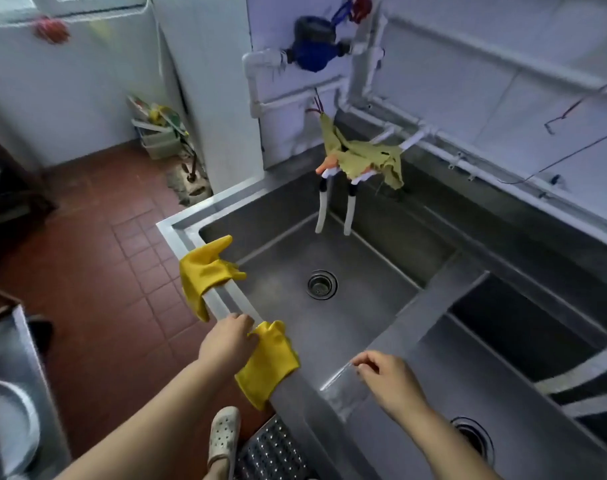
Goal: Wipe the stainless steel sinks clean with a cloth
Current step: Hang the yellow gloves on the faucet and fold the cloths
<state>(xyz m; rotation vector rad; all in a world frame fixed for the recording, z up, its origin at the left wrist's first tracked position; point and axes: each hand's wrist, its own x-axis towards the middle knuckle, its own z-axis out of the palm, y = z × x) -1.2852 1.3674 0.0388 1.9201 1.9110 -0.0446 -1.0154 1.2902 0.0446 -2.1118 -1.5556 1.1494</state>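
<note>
Two stainless steel sink basins stand side by side: a left sink [364,258] with a round drain [322,284] and a right sink [433,403]. Two yellow rubber gloves hang over the left sink's front rim, a far glove [205,271] and a near glove [269,362]. My left hand [227,341] pinches the near glove's edge on the rim. My right hand [387,379] hovers with loosely curled fingers over the divider between the basins and holds nothing. An olive-green cloth [361,155] is draped over the white taps at the back.
White pipes [295,98] and a blue water meter [312,43] run along the tiled wall. Two hoses [333,209] hang into the left sink. Red tile floor [97,258] lies left; a perforated metal step [271,448] is by my foot. Metal counter [11,393] at lower left.
</note>
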